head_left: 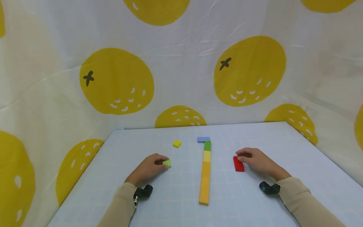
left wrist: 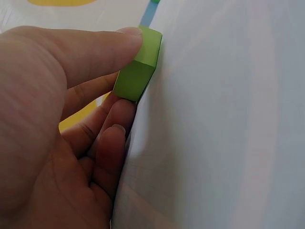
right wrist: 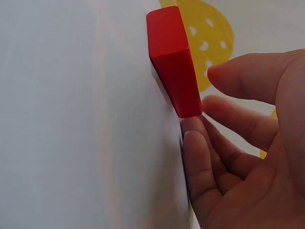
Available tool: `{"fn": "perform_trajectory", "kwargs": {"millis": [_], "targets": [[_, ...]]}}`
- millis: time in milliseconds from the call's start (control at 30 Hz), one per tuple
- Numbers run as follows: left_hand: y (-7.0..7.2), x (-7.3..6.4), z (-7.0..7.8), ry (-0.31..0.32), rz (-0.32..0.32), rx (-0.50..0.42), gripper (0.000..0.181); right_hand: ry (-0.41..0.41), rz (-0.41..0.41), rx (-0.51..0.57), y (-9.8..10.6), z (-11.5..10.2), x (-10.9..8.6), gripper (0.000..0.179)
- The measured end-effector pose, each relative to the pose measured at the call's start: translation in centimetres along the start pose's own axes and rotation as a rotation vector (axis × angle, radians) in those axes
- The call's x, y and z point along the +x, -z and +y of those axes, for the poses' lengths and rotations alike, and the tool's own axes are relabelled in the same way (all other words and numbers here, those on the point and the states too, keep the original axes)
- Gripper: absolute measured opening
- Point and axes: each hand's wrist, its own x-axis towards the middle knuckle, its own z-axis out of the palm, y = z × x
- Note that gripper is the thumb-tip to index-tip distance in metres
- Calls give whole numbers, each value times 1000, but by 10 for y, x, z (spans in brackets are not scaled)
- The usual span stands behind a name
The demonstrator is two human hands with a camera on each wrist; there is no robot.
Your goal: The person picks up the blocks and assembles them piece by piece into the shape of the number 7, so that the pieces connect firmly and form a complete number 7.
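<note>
My left hand [head_left: 148, 167] pinches a light green block [head_left: 167, 163] between thumb and fingers, low at the table. In the left wrist view the thumb lies along the top of this green block [left wrist: 136, 81]. A flat red block [head_left: 238, 165] lies on the table at the right, with my right hand [head_left: 260, 162] at its right side. The right wrist view shows the thumb held apart from the red block [right wrist: 175, 78], while the relaxed fingers [right wrist: 198, 152] are right at its near end.
Between the hands runs a line of blocks: a long orange block [head_left: 204, 184], a pale yellow block [head_left: 207, 156] and a green block [head_left: 207, 146]. A blue block [head_left: 203, 139] lies crosswise at its far end. Left of that sits a small yellow block [head_left: 177, 144]. A patterned curtain [head_left: 184, 78] hangs behind.
</note>
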Motion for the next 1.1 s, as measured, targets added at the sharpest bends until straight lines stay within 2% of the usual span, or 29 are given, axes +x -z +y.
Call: {"fn": "perform_trajectory", "kwargs": {"millis": [233,433,667,867,1100], "targets": [[0,0,-6,-46,1,-8,30,14,-9,1,-1,0,-2,46],[2,-1,-5,-75,5,-21,30,34,-3,-4,0,-4,-3,45],[-1,-3,-4,-45,-5,-33,31,30,-7,-20,-2,0,-4,45],[-1,-3,-5,-73,6,-35,31,26,-6,-31,-2,1,-2,47],[-4,-3,-6,-56,11,-25,30,37,-20,-30,-2,4,-2,51]]}}
